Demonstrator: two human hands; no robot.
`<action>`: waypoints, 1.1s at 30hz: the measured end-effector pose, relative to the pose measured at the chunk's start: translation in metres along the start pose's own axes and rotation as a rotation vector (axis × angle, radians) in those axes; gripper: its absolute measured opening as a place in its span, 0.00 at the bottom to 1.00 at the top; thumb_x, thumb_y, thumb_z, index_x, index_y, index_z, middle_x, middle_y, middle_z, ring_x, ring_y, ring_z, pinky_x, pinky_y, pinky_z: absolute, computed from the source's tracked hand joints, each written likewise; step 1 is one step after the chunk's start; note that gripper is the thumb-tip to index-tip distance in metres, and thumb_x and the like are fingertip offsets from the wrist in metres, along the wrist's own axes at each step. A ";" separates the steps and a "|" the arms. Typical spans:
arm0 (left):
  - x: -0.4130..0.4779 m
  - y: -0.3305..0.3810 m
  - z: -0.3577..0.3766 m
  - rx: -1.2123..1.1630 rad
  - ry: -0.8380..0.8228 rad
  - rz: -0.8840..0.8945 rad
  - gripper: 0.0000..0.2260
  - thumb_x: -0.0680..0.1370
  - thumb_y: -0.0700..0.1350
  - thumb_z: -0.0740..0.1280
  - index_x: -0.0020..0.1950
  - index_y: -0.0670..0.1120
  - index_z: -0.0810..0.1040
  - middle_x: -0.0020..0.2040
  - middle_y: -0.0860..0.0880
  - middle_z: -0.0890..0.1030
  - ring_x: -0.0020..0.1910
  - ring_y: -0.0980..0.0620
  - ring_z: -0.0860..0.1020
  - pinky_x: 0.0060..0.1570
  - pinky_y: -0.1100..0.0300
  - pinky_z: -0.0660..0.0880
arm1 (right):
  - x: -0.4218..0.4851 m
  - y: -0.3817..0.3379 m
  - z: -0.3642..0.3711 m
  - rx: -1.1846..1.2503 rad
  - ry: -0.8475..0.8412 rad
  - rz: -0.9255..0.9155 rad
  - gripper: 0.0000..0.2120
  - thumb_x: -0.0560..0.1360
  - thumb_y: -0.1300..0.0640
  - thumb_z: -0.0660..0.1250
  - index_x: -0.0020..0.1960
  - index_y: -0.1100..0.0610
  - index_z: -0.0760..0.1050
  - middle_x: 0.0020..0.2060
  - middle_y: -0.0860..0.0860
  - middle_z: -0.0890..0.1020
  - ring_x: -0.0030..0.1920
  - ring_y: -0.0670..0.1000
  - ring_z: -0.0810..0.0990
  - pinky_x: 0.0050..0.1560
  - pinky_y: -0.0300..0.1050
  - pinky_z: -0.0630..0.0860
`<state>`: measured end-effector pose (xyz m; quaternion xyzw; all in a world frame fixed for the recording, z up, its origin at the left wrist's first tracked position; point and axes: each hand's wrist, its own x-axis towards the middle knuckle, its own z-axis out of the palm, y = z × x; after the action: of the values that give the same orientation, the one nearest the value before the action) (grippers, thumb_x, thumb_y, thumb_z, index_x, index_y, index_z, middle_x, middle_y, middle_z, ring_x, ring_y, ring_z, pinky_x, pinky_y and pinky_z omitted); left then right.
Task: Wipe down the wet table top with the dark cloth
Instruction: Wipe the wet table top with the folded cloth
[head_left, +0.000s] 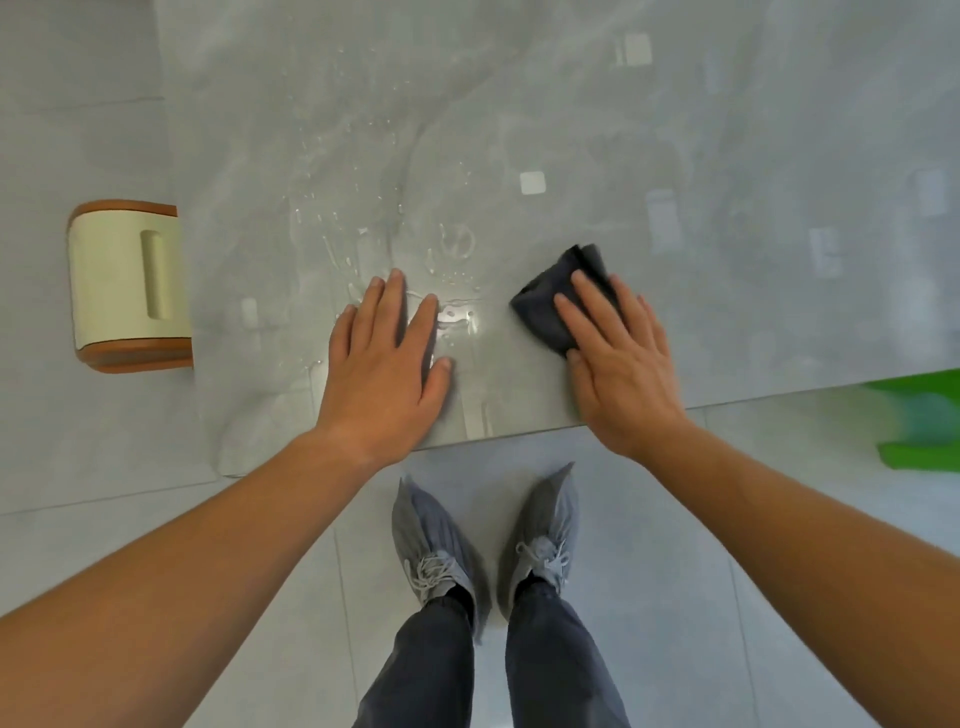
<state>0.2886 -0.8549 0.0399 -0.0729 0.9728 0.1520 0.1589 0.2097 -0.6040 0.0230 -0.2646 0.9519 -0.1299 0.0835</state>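
Flat-palmed right hand (618, 358) grip pins the dark cloth (563, 299) on the tabletop (727, 156).
Water puddle (452, 312) lies left of the cloth, beside the spread left hand (387, 364).

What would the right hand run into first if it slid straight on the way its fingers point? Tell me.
Nothing solid, apparently: the right hand pushes the dark cloth up-left over bare table top, probably skirting the water drops.
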 end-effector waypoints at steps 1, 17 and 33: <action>-0.002 -0.002 0.001 0.003 0.008 0.002 0.28 0.84 0.58 0.50 0.82 0.50 0.53 0.83 0.44 0.44 0.81 0.46 0.41 0.77 0.48 0.39 | -0.002 -0.007 0.002 0.020 0.034 0.097 0.25 0.82 0.52 0.53 0.79 0.52 0.64 0.80 0.50 0.60 0.81 0.59 0.53 0.79 0.60 0.51; -0.001 -0.044 -0.009 0.003 0.075 -0.099 0.29 0.84 0.59 0.49 0.83 0.50 0.48 0.83 0.45 0.41 0.81 0.47 0.38 0.77 0.48 0.38 | 0.004 -0.072 0.026 0.065 0.069 0.119 0.31 0.76 0.51 0.54 0.79 0.51 0.61 0.80 0.48 0.59 0.80 0.58 0.54 0.79 0.60 0.48; 0.033 -0.073 -0.025 0.003 0.072 -0.170 0.31 0.83 0.62 0.44 0.83 0.50 0.45 0.82 0.44 0.38 0.80 0.46 0.36 0.77 0.47 0.37 | 0.011 -0.113 0.047 0.005 0.087 0.015 0.25 0.82 0.51 0.57 0.78 0.48 0.63 0.80 0.48 0.59 0.80 0.59 0.54 0.77 0.60 0.53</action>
<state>0.2643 -0.9345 0.0320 -0.1605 0.9684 0.1339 0.1362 0.2657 -0.7122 0.0100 -0.2512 0.9563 -0.1433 0.0436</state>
